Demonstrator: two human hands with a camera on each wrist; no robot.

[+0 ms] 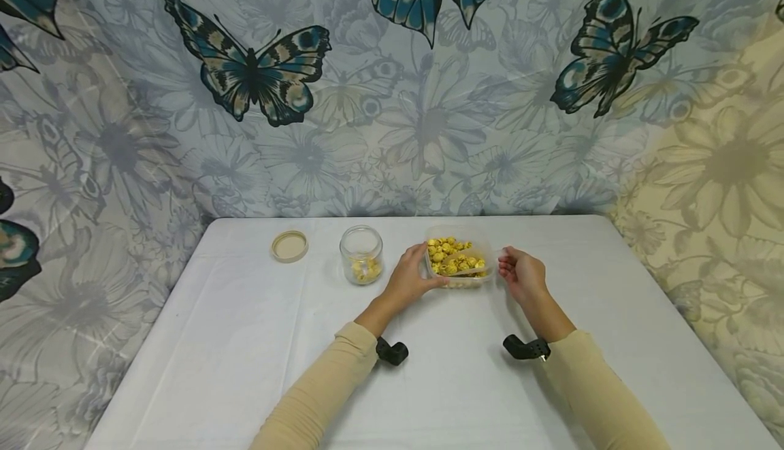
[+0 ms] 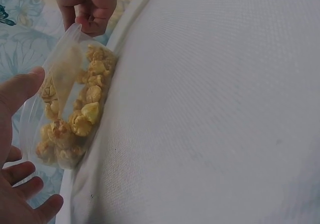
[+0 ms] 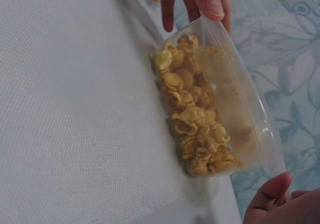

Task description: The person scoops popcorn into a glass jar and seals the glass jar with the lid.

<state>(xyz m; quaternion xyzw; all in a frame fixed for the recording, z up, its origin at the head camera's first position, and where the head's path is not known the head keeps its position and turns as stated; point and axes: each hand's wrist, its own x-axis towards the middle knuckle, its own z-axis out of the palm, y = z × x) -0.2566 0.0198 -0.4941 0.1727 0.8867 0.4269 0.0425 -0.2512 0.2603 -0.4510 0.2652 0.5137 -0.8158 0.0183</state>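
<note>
A clear tub (image 1: 461, 259) of popcorn (image 1: 450, 256) sits on the white tabletop (image 1: 245, 341), tilted between both hands. The left hand (image 1: 412, 278) grips the tub's left side, thumb on the rim and fingers curled round its wall. The right hand (image 1: 520, 274) pinches the tub's right rim with curled fingertips. Left of the tub stands an open glass jar (image 1: 361, 254) with a little popcorn in it, and farther left lies its beige lid (image 1: 290, 246).

Popcorn (image 1: 454, 259): golden yellow | tub (image 1: 484, 242): clear | jar (image 1: 361, 252): clear glass | lid (image 1: 290, 246): beige | table (image 1: 245, 355): white | sleeves (image 1: 324, 389): cream | backdrop (image 1: 429, 116): grey-blue flowers, teal-black butterflies
</note>
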